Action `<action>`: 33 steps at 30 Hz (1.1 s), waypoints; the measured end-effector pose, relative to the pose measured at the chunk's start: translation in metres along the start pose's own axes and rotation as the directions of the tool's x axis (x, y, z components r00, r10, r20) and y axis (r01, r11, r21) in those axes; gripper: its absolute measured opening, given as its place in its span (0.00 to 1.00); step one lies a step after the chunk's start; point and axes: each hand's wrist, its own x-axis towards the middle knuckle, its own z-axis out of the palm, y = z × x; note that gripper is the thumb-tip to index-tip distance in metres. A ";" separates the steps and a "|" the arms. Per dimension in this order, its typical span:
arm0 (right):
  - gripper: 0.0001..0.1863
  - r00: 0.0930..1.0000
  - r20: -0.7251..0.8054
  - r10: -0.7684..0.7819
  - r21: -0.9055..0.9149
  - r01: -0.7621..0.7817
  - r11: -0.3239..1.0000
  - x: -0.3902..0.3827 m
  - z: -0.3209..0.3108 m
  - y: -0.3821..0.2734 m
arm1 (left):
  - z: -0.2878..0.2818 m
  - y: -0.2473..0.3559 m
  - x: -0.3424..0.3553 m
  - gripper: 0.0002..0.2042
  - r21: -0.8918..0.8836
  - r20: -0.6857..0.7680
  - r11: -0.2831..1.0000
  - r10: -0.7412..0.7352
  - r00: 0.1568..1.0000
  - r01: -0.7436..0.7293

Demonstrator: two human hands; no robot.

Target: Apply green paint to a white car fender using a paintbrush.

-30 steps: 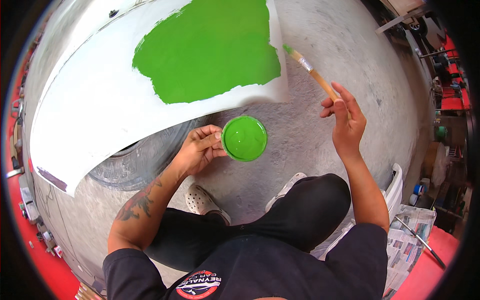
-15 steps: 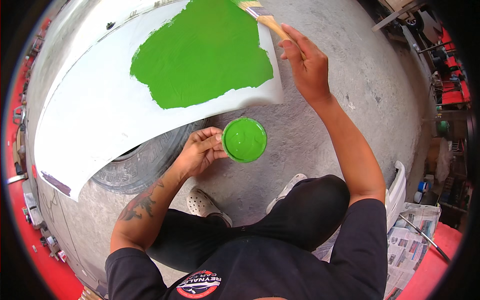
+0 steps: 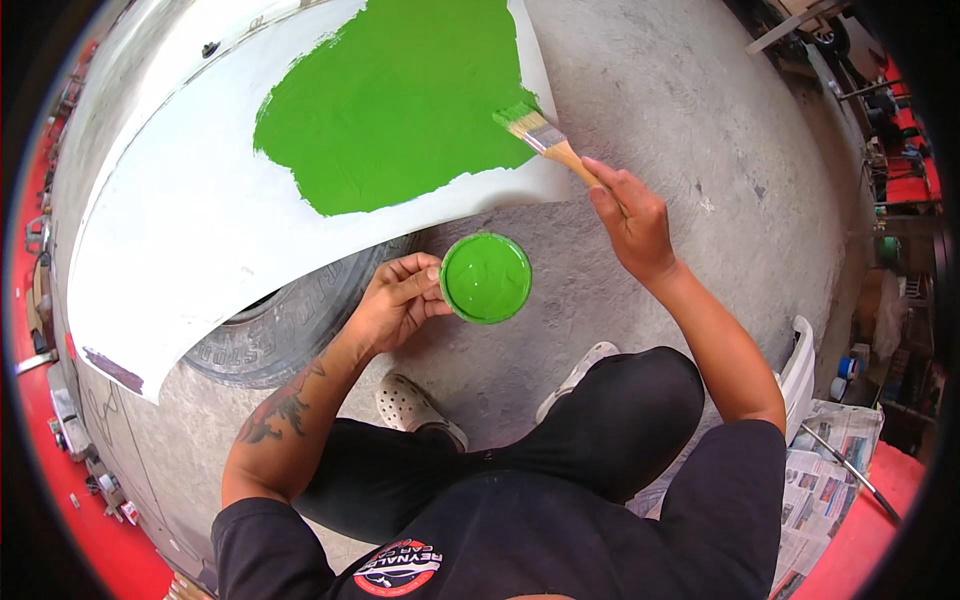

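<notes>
My left hand (image 3: pixel 402 302) grips the left side of a round cup of green paint (image 3: pixel 486 278), held level above the floor. In my right hand (image 3: pixel 634 222) is a flat paintbrush (image 3: pixel 566 157) with a wooden handle and green-coated bristles. The bristles lie over the right edge of a large green painted area (image 3: pixel 400 110); whether they touch it I cannot tell. That paint covers part of a white, curved car body panel (image 3: pixel 190 230), with a bare white margin along its near and right edges.
A tire (image 3: pixel 290 325) lies under the panel's near edge. My light-coloured clogs (image 3: pixel 410 402) rest on the grey concrete floor (image 3: pixel 720 150). At the lower right are newspaper sheets (image 3: pixel 825 490) and a thin rod (image 3: pixel 850 470). Shelves with assorted items stand along the right.
My right hand has come nearer to me with the paintbrush, from the panel's far right down to its right edge. The paint cup has barely moved.
</notes>
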 end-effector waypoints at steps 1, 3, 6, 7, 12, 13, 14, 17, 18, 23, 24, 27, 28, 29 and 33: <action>0.15 1.000 -0.015 -0.003 0.010 0.003 1.000 -0.001 -0.003 -0.004 | 0.000 0.001 -0.001 0.07 -0.001 -0.003 1.000 0.001 1.000 -0.001; 0.15 1.000 -0.029 -0.006 0.020 0.006 1.000 0.003 -0.006 -0.009 | 0.000 0.000 -0.001 0.07 -0.001 -0.006 1.000 0.002 1.000 -0.002; 0.15 0.995 -0.096 -0.018 0.037 0.021 0.999 0.015 -0.002 -0.009 | 0.001 -0.001 0.001 0.07 -0.040 0.003 0.999 0.011 1.000 -0.010; 0.15 0.998 -0.070 -0.003 0.030 0.005 1.000 0.018 -0.001 -0.007 | 0.002 -0.002 0.002 0.07 -0.038 0.001 0.999 0.010 1.000 -0.010; 0.15 0.998 -0.039 -0.054 -0.035 0.052 0.998 0.007 0.002 0.007 | 0.004 -0.001 0.001 0.07 -0.044 0.009 0.999 0.016 1.000 -0.016; 0.15 0.998 -0.053 -0.036 -0.009 0.035 0.999 0.004 -0.002 0.003 | 0.003 -0.001 0.001 0.07 -0.042 0.003 0.999 0.017 1.000 -0.017; 0.15 0.998 -0.066 -0.017 0.017 0.019 1.000 0.004 -0.004 -0.001 | 0.002 -0.001 0.000 0.06 -0.040 -0.004 0.999 0.018 1.000 -0.018; 0.15 0.999 -0.046 0.003 0.027 -0.002 1.000 0.013 -0.007 -0.008 | -0.001 -0.001 0.001 0.07 0.009 0.005 1.000 0.007 1.000 -0.007; 0.15 0.999 -0.045 0.003 0.025 -0.002 1.000 0.014 -0.006 -0.005 | 0.001 -0.001 0.001 0.07 0.008 0.006 1.000 0.007 1.000 -0.007; 0.14 0.998 -0.044 0.044 0.034 -0.043 0.999 0.006 -0.005 -0.001 | 0.004 0.000 0.000 0.07 -0.033 0.004 0.999 0.002 1.000 -0.002; 0.14 0.999 -0.035 0.033 0.039 -0.032 0.999 0.000 -0.012 -0.003 | 0.004 0.000 0.001 0.07 -0.040 -0.003 0.999 0.013 1.000 -0.013; 0.12 0.974 -0.065 0.216 0.187 -0.200 0.962 -0.013 -0.031 -0.011 | 0.002 0.000 0.001 0.07 -0.017 -0.016 1.000 0.000 1.000 -0.001; 0.11 0.953 -0.093 0.289 0.290 -0.252 0.924 -0.012 -0.037 -0.016 | 0.002 0.000 0.001 0.07 -0.015 -0.003 1.000 -0.004 1.000 0.004; 0.10 0.925 -0.111 0.364 0.389 -0.297 0.872 -0.009 -0.041 -0.022 | 0.002 0.000 0.001 0.08 -0.012 0.011 1.000 -0.009 1.000 0.009; 0.11 0.931 -0.050 0.362 0.172 -0.349 0.921 0.001 -0.048 -0.041 | 0.002 -0.003 0.000 0.07 -0.022 0.001 1.000 0.003 1.000 -0.003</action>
